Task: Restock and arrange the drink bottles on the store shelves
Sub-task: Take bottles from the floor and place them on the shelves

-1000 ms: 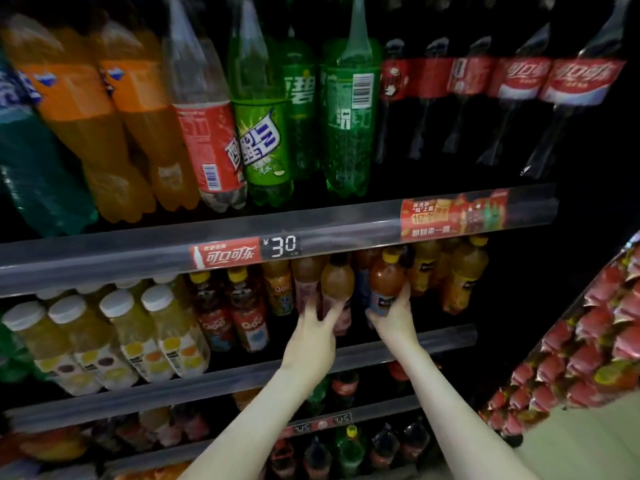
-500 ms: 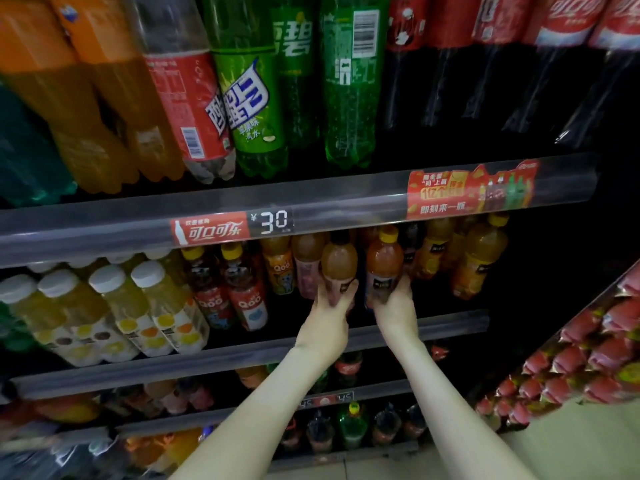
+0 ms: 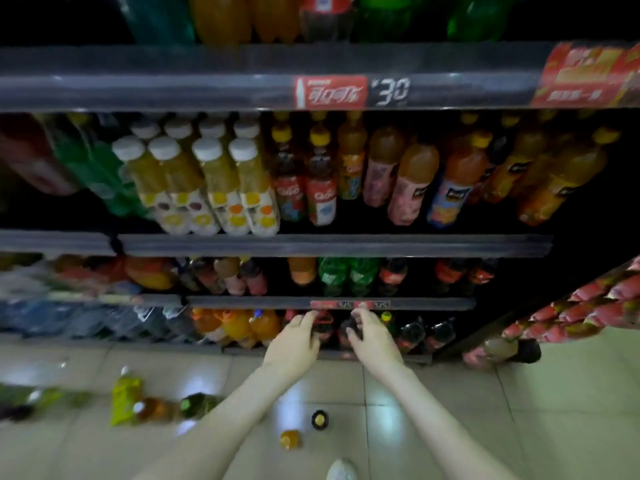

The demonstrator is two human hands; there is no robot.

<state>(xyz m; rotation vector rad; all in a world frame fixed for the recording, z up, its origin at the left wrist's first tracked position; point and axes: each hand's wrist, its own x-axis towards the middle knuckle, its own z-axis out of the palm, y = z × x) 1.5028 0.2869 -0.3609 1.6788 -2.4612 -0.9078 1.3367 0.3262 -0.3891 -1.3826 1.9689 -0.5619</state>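
My left hand (image 3: 294, 341) and my right hand (image 3: 374, 337) reach side by side into the bottom shelf. The left hand's fingers curl round a dark cola bottle with a red label (image 3: 324, 325). Thumb and fingers of the right hand close on the top of a neighbouring dark bottle (image 3: 348, 330). More dark bottles (image 3: 412, 332) stand to the right, orange soda bottles (image 3: 242, 325) to the left. Higher up, the pink-label juice bottle (image 3: 408, 188) and orange juice bottle (image 3: 453, 188) stand on the middle shelf. The frame is blurred.
Loose bottles lie on the tiled floor at left (image 3: 156, 408), beside a yellow-green pack (image 3: 124, 396). Two small bottles stand near my arms (image 3: 319, 419) (image 3: 290, 439). A rack of red packets (image 3: 588, 306) juts out at right. My shoe (image 3: 341, 469) shows at the bottom edge.
Both hands let go of the two juice bottles on the middle shelf and dropped to the bottom shelf. The view tilted down, bringing the floor into sight.
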